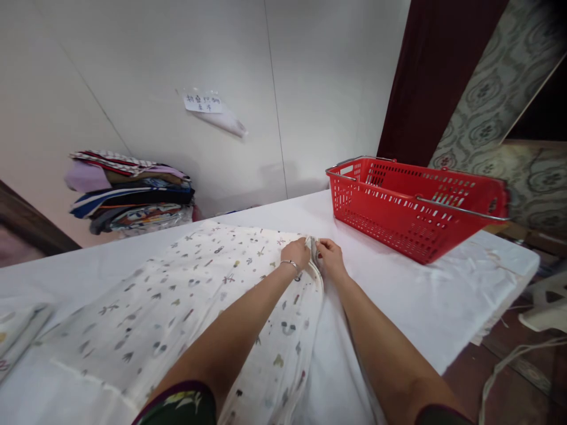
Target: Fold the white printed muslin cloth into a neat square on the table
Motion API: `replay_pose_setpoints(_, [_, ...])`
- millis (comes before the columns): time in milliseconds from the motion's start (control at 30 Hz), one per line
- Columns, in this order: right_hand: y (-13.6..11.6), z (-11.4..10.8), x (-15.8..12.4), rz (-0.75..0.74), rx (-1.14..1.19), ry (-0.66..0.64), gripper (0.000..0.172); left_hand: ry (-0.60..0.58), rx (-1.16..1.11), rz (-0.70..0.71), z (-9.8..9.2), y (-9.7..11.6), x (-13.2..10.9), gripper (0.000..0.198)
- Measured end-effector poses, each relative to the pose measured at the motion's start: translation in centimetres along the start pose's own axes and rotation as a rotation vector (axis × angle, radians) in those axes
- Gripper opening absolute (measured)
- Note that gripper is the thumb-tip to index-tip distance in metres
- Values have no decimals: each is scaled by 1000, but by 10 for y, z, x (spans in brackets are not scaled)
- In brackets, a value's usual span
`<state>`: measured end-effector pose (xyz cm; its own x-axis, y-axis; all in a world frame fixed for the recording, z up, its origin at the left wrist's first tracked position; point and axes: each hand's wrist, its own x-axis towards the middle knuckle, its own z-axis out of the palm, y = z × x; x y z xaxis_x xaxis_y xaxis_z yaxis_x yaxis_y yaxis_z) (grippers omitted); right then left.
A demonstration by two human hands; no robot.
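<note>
A thin white cloth (177, 301) printed with small grey, green and pink motifs lies spread over the table. My left hand (296, 254), with a bracelet at the wrist, is closed on the cloth's far right corner. Just beside it, my right hand (331, 258) pinches the same corner, fingers and thumb together. Between the two hands the cloth bunches up in a small raised fold, its greyish inner side showing. Whether the cloth is a garment or a plain sheet I cannot tell.
A red plastic basket (381, 206) with metal handles stands at the table's back right. Folded clothes (133, 192) are stacked at the back left. Another folded cloth (22, 333) lies at the left edge. The white-covered table (398, 301) meets a wall bearing a paper note (202, 104).
</note>
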<state>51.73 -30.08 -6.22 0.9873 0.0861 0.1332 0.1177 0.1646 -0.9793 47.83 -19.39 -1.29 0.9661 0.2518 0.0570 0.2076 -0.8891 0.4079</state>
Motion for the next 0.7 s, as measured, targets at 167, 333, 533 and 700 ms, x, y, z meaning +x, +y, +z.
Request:
replay_pose_setpoints(167, [-4, 4, -5, -19, 4, 5, 23, -5, 125, 38, 0, 8, -5, 35])
replay_pose_setpoints(333, [-5, 1, -2, -8, 14, 38, 23, 84, 228, -65, -37, -17, 9, 32])
replay_pose_setpoints(533, [-5, 8, -8, 10, 32, -18, 22, 23, 305, 3, -42, -30, 8, 33])
replay_pose_setpoints(700, [-4, 7, -8, 16, 20, -46, 22, -37, 181, 72, -1, -4, -5, 37])
